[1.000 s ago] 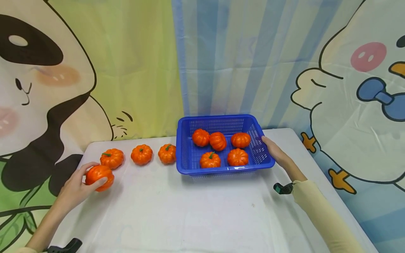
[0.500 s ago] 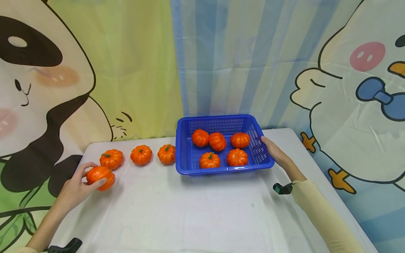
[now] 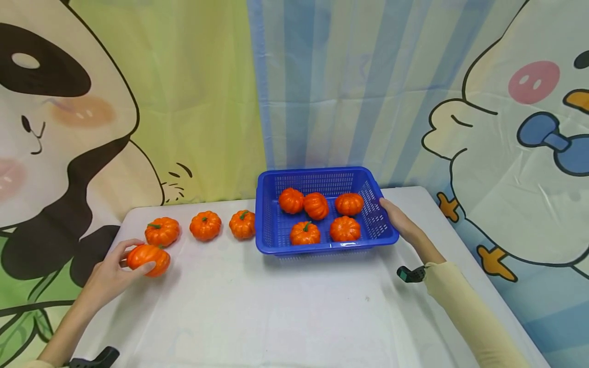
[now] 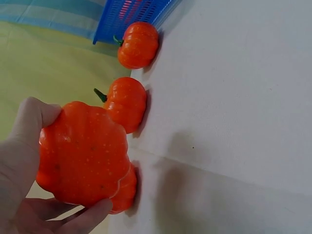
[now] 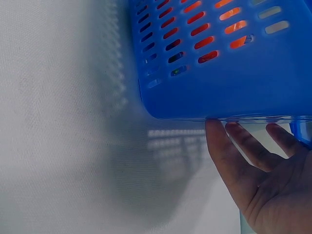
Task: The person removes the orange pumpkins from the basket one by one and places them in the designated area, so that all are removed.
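Grips one pumpkin (image 3: 149, 256) in curled left hand (image 3: 108, 276), near left edge of table (image 3: 285, 306); touches basket (image 3: 322, 250) with nearly straight right hand (image 3: 401, 220). Already has five pumpkins (image 3: 303, 234) inside, seemingly three pumpkins (image 3: 205, 226) remaining outside.

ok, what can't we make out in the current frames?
Left wrist: most of the leftmost table pumpkin, covered by the held pumpkin; rest of the left hand, cut off at left edge.
Right wrist: most of the basket pumpkins, hidden by the blue basket except through slots; rest of the right hand, cut off at right edge.
Head: front-left basket pumpkin's base, hidden by the front rim.
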`<state>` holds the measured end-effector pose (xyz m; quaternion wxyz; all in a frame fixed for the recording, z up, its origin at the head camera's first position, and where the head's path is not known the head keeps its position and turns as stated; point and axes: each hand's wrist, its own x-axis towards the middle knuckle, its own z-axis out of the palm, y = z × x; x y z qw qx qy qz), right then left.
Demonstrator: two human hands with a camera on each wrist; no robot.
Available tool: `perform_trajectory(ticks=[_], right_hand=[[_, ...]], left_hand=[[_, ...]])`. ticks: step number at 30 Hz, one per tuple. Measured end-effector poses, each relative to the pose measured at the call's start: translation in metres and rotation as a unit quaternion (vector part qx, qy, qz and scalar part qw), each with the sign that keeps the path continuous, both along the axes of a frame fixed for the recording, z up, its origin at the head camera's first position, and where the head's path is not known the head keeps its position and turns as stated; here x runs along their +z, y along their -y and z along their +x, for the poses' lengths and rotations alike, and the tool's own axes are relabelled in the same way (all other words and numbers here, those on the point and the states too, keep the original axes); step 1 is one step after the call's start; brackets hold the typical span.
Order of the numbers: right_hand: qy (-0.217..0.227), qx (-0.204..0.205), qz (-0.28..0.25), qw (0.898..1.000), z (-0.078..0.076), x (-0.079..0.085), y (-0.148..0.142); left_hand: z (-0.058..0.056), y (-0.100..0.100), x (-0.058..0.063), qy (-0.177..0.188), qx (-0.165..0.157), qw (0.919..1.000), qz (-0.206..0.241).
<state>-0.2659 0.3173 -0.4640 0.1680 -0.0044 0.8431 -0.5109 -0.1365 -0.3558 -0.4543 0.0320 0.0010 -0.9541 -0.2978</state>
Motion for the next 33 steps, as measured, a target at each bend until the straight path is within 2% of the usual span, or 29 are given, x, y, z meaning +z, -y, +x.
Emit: perform_trajectory(ticks=[10,23,28,33], right_hand=[[-0.002,0.003,-0.002,1.0,0.0,-0.001,0.0],[0.0,0.002,-0.005,1.0,0.0,-0.001,0.0],[0.001,0.002,-0.001,1.0,0.0,0.0,0.0],[0.002,-0.002,0.006,1.0,0.0,0.001,0.001]], left_hand=[[0.0,0.002,0.0,0.0,-0.009,0.9995,-0.031],[0.001,0.005,-0.005,0.01,-0.001,0.9997,0.022],[0.001,0.006,-0.009,-0.01,-0.004,0.999,0.043],[0.001,0.004,-0.011,-0.011,0.006,0.9995,0.029]])
